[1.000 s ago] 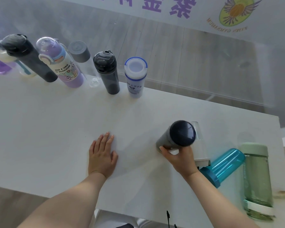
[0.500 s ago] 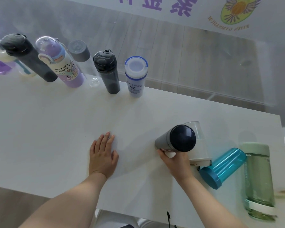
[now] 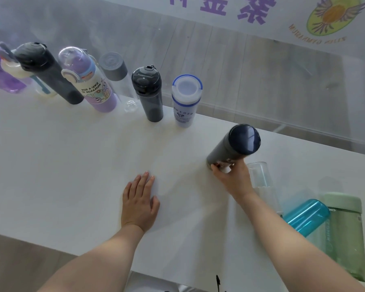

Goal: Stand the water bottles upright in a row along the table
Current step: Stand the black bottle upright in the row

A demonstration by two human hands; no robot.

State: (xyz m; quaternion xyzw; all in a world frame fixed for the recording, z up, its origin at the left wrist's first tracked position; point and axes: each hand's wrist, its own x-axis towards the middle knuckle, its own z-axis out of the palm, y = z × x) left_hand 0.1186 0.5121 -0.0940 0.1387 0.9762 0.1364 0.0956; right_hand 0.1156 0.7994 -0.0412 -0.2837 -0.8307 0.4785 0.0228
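We note right hand [image 3: 233, 179] grasping dark navy flask [image 3: 234, 147] at right of centre, left hand [image 3: 139, 200] flat and released on white table [image 3: 61, 165], six-odd bottles upright at upper left.

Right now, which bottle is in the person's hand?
The dark navy bottle, gripped near its base by the right hand; the other bottles stand in the row or lie untouched.

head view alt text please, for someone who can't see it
Right hand grips a dark bottle above a white table, near a row of upright bottles. Left hand lies flat; three bottles lie at right.
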